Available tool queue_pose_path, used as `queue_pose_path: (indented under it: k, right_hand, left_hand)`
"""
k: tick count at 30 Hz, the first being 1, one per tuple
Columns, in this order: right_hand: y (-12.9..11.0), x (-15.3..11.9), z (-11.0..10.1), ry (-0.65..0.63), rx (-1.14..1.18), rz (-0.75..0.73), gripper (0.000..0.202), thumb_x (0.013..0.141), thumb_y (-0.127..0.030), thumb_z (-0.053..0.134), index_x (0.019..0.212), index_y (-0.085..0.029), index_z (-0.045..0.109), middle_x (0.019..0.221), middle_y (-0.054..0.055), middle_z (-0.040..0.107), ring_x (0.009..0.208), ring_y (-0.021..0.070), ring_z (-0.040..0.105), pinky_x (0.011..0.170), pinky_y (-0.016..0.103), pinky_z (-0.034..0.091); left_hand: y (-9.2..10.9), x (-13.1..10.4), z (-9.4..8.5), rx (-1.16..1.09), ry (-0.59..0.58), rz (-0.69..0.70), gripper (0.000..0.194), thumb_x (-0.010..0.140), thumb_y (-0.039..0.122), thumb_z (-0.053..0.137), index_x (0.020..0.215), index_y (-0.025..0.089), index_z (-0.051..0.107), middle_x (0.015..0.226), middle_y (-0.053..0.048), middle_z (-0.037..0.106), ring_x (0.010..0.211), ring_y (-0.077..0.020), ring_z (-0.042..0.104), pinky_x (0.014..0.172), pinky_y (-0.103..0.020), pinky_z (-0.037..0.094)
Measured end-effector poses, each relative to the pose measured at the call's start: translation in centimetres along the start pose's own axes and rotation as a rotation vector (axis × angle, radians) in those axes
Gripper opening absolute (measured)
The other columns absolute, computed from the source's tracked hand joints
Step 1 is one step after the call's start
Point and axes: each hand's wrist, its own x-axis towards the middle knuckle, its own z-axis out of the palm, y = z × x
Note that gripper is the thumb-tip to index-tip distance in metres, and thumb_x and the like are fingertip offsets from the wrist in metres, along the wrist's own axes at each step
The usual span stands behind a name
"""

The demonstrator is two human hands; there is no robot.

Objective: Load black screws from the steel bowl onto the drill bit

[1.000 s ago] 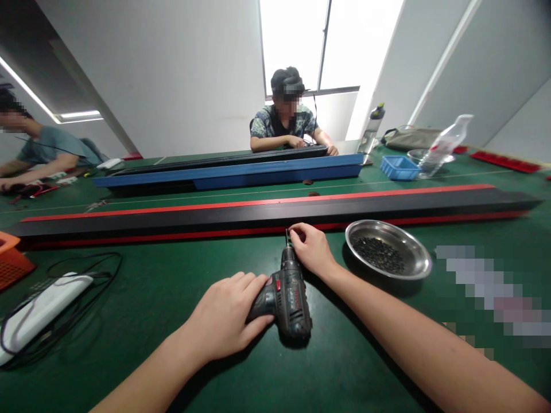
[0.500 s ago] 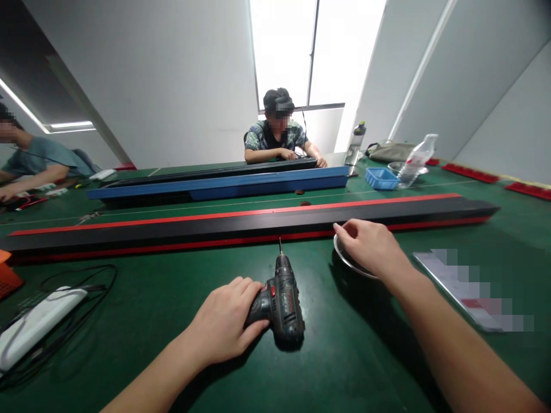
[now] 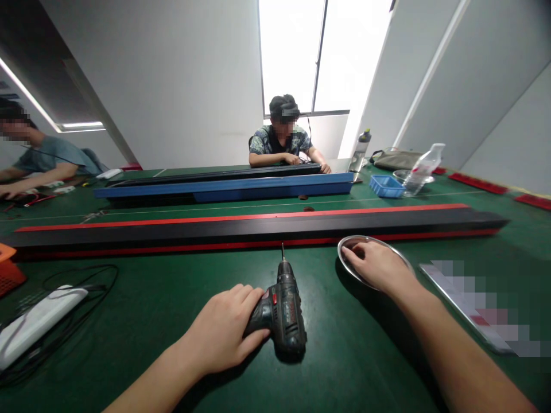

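My left hand [image 3: 230, 327] is wrapped round the handle of a dark cordless drill [image 3: 289, 315], which lies on the green table with its thin bit pointing away from me. Just beyond the bit runs a long black bar with red edges [image 3: 206, 230]. To the right, my right hand [image 3: 379, 265] reaches down into a round metal bowl [image 3: 344, 261]. Its fingers are bent close together inside the rim, and whatever they may hold is hidden.
A blue long piece [image 3: 275, 186] lies behind the bar, near a person [image 3: 282, 137]. Another person sits far left. A white power strip [image 3: 47, 315] with cables and an orange basket [image 3: 9, 272] are left; a blue tray [image 3: 386, 186] and bottle [image 3: 424, 169] stand back right.
My right hand has lowered into the bowl from above its rim, showing more of the bowl. My left hand keeps its hold on the drill. The view has shifted slightly.
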Motion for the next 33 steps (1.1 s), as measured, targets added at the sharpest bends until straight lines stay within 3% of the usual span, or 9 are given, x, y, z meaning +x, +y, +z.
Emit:
queue_pose_path:
  k: [6, 12, 16, 25, 33]
  right_hand:
    - [0.4, 0.3, 0.9, -0.051, 0.016, -0.014, 0.046, 0.098, -0.052, 0.049, 0.079, -0.022, 0.077, 0.082, 0.013, 0.077, 0.070, 0.0262, 0.069, 0.066, 0.035, 0.043]
    - [0.9, 0.0, 0.5, -0.131, 0.043, 0.004, 0.017, 0.085, -0.035, 0.067, 0.073, -0.023, 0.071, 0.079, 0.006, 0.075, 0.067, 0.0207, 0.066, 0.060, 0.031, 0.039]
    - [1.3, 0.1, 0.1, -0.211, 0.065, -0.034, 0.017, 0.084, -0.027, 0.065, 0.068, -0.023, 0.069, 0.074, 0.002, 0.073, 0.065, 0.0173, 0.062, 0.059, 0.030, 0.038]
    - [1.5, 0.4, -0.2, -0.191, 0.003, 0.007, 0.023, 0.093, -0.035, 0.062, 0.079, -0.023, 0.075, 0.083, 0.005, 0.077, 0.073, 0.0200, 0.068, 0.062, 0.030, 0.039]
    - [1.3, 0.6, -0.3, -0.133, -0.055, 0.024, 0.028, 0.099, -0.036, 0.053, 0.095, -0.021, 0.077, 0.102, 0.010, 0.079, 0.091, 0.0251, 0.072, 0.075, 0.032, 0.043]
  left_hand:
    - [0.1, -0.2, 0.1, 0.006, -0.015, 0.016, 0.045, 0.093, 0.039, 0.064, 0.134, 0.024, 0.054, 0.115, -0.008, 0.066, 0.104, -0.0275, 0.062, 0.092, -0.043, 0.052]
    - [0.4, -0.4, 0.0, 0.007, -0.024, 0.030, 0.046, 0.093, 0.038, 0.064, 0.135, 0.024, 0.053, 0.115, -0.007, 0.066, 0.103, -0.0275, 0.062, 0.091, -0.044, 0.052]
    - [0.5, -0.4, 0.0, 0.007, -0.030, 0.035, 0.045, 0.093, 0.038, 0.064, 0.134, 0.024, 0.053, 0.113, -0.007, 0.066, 0.102, -0.0276, 0.061, 0.090, -0.044, 0.053]
    - [0.7, -0.5, 0.1, 0.047, -0.029, 0.042, 0.044, 0.095, 0.040, 0.062, 0.135, 0.024, 0.053, 0.112, -0.007, 0.066, 0.101, -0.0279, 0.062, 0.088, -0.044, 0.054]
    - [0.8, -0.8, 0.0, 0.064, -0.030, 0.042, 0.043, 0.097, 0.042, 0.060, 0.135, 0.023, 0.053, 0.114, -0.008, 0.066, 0.103, -0.0289, 0.062, 0.090, -0.046, 0.055]
